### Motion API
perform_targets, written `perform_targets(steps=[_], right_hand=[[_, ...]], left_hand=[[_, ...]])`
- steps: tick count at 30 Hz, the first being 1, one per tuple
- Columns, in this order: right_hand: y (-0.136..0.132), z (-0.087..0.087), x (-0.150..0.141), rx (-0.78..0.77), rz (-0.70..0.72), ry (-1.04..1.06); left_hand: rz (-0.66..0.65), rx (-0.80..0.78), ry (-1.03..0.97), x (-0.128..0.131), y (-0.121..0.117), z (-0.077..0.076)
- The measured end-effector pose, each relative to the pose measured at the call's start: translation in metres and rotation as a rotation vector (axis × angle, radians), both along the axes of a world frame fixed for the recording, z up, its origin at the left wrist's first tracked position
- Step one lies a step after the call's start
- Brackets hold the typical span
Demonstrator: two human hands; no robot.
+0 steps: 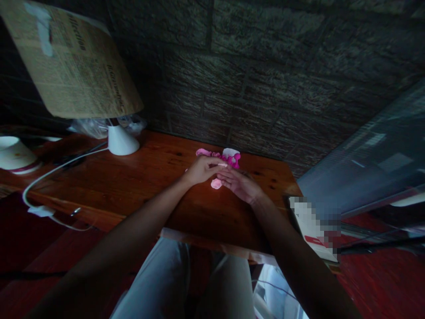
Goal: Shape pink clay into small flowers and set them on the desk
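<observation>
Above the wooden table, my left hand [202, 170] reaches in palm down, pinching a small pale pink piece of modelling clay [222, 165] between thumb and fingers. My right hand [239, 182] lies just below it with the palm turned up and the fingers stretched out, its fingertips meeting the left ones. A pale pink lump of clay [216, 183] sits on the table beside the right fingers. Behind the hands are magenta clay shapes [235, 160] with knobby ends, partly hidden, a flat pink piece [203, 152] and a whitish piece [231, 153].
A lamp with a white cone base [122, 142] and printed shade [79, 66] stands on the left, its cord [63, 167] running across the table [149, 177]. A white cup [15, 153] is farther left. A dark brick wall [232, 75] rises behind. A box [314, 226] sits at right.
</observation>
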State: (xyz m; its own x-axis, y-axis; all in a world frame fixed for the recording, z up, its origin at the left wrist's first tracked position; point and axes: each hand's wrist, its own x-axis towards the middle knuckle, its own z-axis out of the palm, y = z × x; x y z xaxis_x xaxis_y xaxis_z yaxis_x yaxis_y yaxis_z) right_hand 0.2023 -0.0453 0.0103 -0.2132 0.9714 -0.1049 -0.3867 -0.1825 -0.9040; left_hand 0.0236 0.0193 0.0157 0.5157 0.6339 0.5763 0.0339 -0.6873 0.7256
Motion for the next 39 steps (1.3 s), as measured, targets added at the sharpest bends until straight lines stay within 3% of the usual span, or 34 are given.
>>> perform_targets(steps=[8, 14, 20, 25, 34, 39], right_hand=[[-0.004, 0.012, 0.002, 0.096, -0.040, -0.022], [-0.003, 0.009, 0.005, 0.114, -0.058, -0.018], [-0.004, 0.010, 0.005, 0.078, 0.009, -0.023], [-0.010, 0.019, 0.005, 0.137, 0.078, -0.076], [-0.008, 0.016, 0.002, 0.305, -0.034, -0.201], [-0.008, 0.013, 0.003, 0.305, -0.015, -0.245]], left_hand=[[-0.087, 0.077, 0.017, 0.001, -0.002, 0.001], [-0.115, 0.090, 0.000, 0.004, -0.004, 0.002], [-0.144, 0.057, 0.017, 0.002, -0.005, 0.003], [-0.207, 0.039, 0.024, 0.001, -0.007, 0.004], [-0.195, 0.019, 0.030, 0.002, -0.003, -0.005], [-0.163, -0.009, -0.007, 0.001, -0.004, -0.004]])
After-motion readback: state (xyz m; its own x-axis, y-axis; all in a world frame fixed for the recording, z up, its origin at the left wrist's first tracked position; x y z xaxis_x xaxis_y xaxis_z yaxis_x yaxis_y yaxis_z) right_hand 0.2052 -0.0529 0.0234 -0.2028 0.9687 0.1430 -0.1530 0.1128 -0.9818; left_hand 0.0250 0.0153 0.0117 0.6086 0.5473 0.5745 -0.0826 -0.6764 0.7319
